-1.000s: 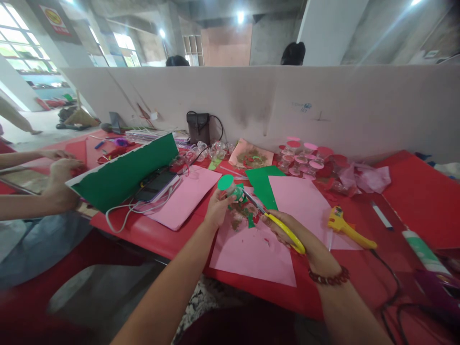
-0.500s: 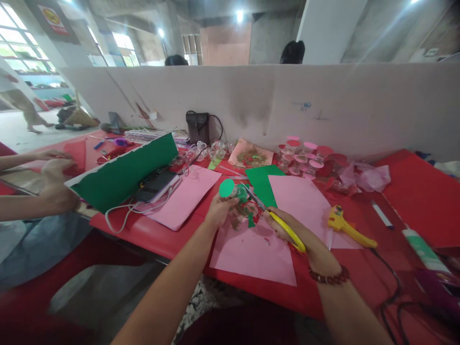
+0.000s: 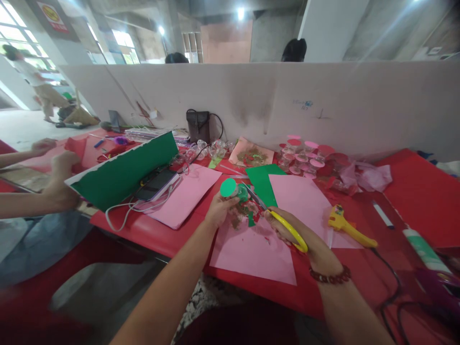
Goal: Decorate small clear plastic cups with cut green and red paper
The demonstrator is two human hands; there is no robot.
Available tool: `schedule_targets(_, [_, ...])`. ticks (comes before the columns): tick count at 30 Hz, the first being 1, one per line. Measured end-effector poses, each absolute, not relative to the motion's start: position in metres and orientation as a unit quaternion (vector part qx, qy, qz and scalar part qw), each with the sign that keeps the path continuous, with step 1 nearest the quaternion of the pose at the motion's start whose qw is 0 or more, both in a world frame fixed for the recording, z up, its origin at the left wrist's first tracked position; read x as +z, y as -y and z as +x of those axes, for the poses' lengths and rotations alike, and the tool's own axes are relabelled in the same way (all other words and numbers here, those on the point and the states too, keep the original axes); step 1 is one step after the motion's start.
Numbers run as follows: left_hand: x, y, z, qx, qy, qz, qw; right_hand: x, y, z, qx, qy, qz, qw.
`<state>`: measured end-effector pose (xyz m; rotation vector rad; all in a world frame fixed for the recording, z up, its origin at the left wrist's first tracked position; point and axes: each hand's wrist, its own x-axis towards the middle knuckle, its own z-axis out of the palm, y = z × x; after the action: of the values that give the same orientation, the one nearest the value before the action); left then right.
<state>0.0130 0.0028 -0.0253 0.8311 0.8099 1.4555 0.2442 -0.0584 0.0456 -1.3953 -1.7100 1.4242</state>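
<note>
My left hand (image 3: 218, 211) is closed around a small clear plastic cup-like piece with a round green paper disc (image 3: 228, 188) on its end. In my right hand (image 3: 282, 225) are yellow-handled scissors (image 3: 287, 229), their blades pointing to the upper left. The blade tips lie close beside the green end of the piece; whether they touch it I cannot tell. Below both hands, a pink sheet (image 3: 251, 256) carries green and red paper scraps (image 3: 250, 219). A green sheet (image 3: 266, 179) lies just behind the scissors.
A yellow glue gun (image 3: 348, 227) lies on the right, its cord trailing forward. Several finished-looking clear pieces with pink and red discs (image 3: 302, 155) stand at the back. A propped green board (image 3: 125, 175) and a phone (image 3: 156, 184) are on the left, beside a co-worker's hands (image 3: 59, 167).
My hands and the scissors have barely moved. At far left, the co-worker's hands have shifted over the red paper, and a walking person has come further into view.
</note>
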Motion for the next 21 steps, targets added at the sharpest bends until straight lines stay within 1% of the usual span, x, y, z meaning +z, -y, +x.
schedule_targets(5, [-0.027, -0.006, 0.013, 0.65, -0.333, 0.365, 0.577, 0.044, 0.069, 0.251, 0.531, 0.618, -0.502, 0.29])
schedule_targets(10, [-0.029, -0.008, 0.015, 0.652, -0.32, 0.349, 0.593, 0.039, 0.067, 0.255, 0.518, 0.635, -0.498, 0.285])
schedule_targets(16, [-0.024, -0.008, 0.015, 0.656, -0.322, 0.337, 0.594, 0.04, 0.066, 0.25, 0.549, 0.598, -0.504, 0.296])
schedule_targets(21, [-0.021, -0.007, 0.014, 0.656, -0.321, 0.341, 0.592, 0.045, 0.055, 0.242, 0.57, 0.579, -0.527, 0.249])
